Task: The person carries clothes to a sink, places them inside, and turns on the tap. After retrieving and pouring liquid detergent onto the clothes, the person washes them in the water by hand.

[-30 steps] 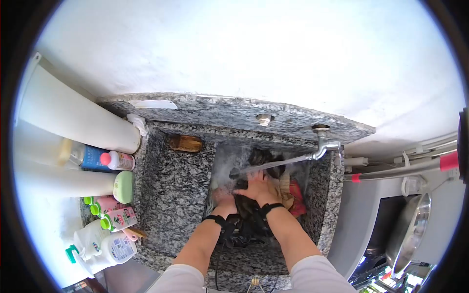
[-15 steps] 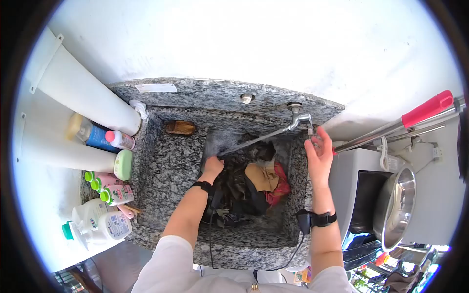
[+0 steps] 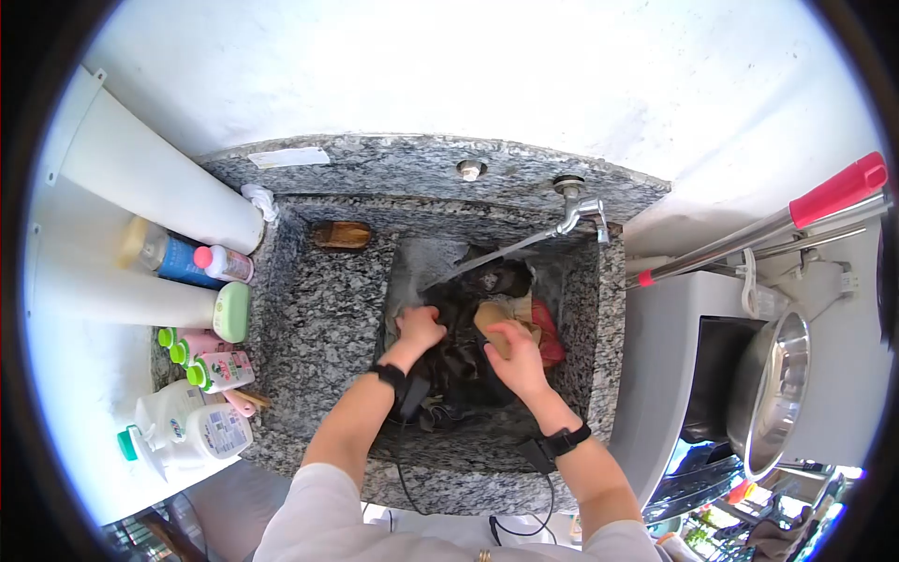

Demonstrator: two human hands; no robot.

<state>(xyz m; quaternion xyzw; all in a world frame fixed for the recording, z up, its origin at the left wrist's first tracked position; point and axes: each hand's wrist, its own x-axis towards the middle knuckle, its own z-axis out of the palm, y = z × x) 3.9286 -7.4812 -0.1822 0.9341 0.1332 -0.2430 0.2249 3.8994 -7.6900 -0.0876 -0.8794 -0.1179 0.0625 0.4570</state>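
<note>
Dark wet clothes (image 3: 456,361) lie heaped in the basin of a speckled granite sink (image 3: 328,314). My left hand (image 3: 419,332) is at the left edge of the heap, fingers curled in on the dark cloth; its fingertips are partly hidden. On the right of the heap, my right hand (image 3: 517,361) has bent fingers around a tan cloth (image 3: 491,320). A red cloth (image 3: 547,332) shows just beyond that hand. Water streams from the metal faucet (image 3: 573,217) down and leftward onto the clothes.
A wooden scrub brush (image 3: 343,235) sits on the sink's left slab. Several bottles (image 3: 223,371) and a green soap box (image 3: 231,312) line the left side. To the right are a washing machine (image 3: 663,347), a steel bowl (image 3: 770,393) and a red-handled pole (image 3: 836,190).
My right hand has moved from beside the faucet handle down and left onto the tan cloth. My left hand has shifted slightly right. Water keeps running.
</note>
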